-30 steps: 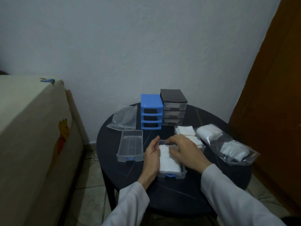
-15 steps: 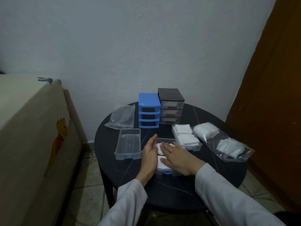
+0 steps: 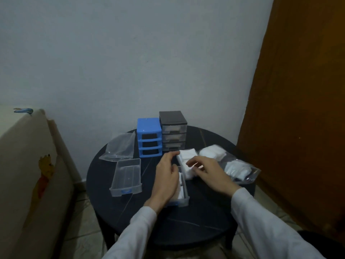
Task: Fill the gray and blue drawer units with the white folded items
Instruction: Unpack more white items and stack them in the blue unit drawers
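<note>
- White folded items (image 3: 180,191) fill a clear drawer with a blue handle (image 3: 183,200) at the near middle of the round dark tabletop (image 3: 205,217); more fill a second clear drawer (image 3: 186,161) just behind it.
- Left hand (image 3: 167,176) hangs over the near drawer with fingers loosely spread, grip released; half a second ago it lay against that drawer's left side.
- Right hand (image 3: 209,172) has lifted off the near drawer and now reaches over the second one, fingers curled but clasping nothing.
- Blue drawer unit (image 3: 149,140) stands at the back with all three slots bare, touching the gray drawer unit (image 3: 173,130), whose drawers are in.
- An empty clear drawer (image 3: 127,176) lies to the left, with a flat plastic bag (image 3: 119,146) behind it.
- A bag holding more white items (image 3: 229,163) lies to the right.
</note>
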The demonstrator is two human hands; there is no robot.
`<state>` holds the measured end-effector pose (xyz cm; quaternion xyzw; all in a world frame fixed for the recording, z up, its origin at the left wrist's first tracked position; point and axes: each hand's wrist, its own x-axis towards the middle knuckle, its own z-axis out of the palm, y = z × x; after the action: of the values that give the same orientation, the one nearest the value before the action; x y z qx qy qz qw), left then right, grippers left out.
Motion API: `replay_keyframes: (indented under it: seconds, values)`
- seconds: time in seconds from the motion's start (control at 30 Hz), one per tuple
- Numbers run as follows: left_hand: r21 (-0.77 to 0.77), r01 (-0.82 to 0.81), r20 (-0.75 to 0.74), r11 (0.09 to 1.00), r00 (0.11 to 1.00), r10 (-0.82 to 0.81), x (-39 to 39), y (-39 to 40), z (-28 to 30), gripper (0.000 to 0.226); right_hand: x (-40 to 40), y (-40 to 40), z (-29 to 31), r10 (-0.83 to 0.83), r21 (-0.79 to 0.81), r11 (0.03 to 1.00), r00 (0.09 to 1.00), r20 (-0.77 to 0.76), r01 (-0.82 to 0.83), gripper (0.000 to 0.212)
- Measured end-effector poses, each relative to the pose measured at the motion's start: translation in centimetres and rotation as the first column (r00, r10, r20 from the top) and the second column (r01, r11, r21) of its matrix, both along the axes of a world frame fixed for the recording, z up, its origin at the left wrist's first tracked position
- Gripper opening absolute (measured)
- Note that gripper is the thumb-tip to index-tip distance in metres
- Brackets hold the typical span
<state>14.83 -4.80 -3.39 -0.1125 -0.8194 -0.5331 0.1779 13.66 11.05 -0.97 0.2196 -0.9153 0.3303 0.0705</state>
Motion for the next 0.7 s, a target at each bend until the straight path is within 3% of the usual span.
replay_keyframes:
  seconds: [0.27, 0.4, 0.57, 0.7]
  values:
    - [0.002, 0.246, 0.006, 0.969, 0.969, -0.246, -0.3, 9.9, -0.4, 0.032, 1.9, 9.1, -0.2, -0.294, -0.114, 0.949, 0.955, 0.023, 0.295, 0.017]
    - [-0.09, 0.331, -0.001, 0.939, 0.943, -0.333, -0.9, 13.0, -1.5, 0.03, 2.4, 12.5, -1.4, -0.449, -0.127, 0.885, 0.893, 0.029, 0.448, 0.016]
    - [-0.197, 0.385, -0.025, 0.902, 0.917, -0.397, -2.4, 15.2, -2.8, 0.023, 1.8, 14.0, -3.3, -0.533, -0.12, 0.831, 0.839, 0.108, 0.543, 0.02]
    - [-0.263, 0.366, -0.03, 0.893, 0.922, -0.386, -3.1, 15.7, -3.8, 0.03, 1.2, 13.9, -4.2, -0.55, -0.156, 0.81, 0.825, 0.133, 0.565, 0.03]
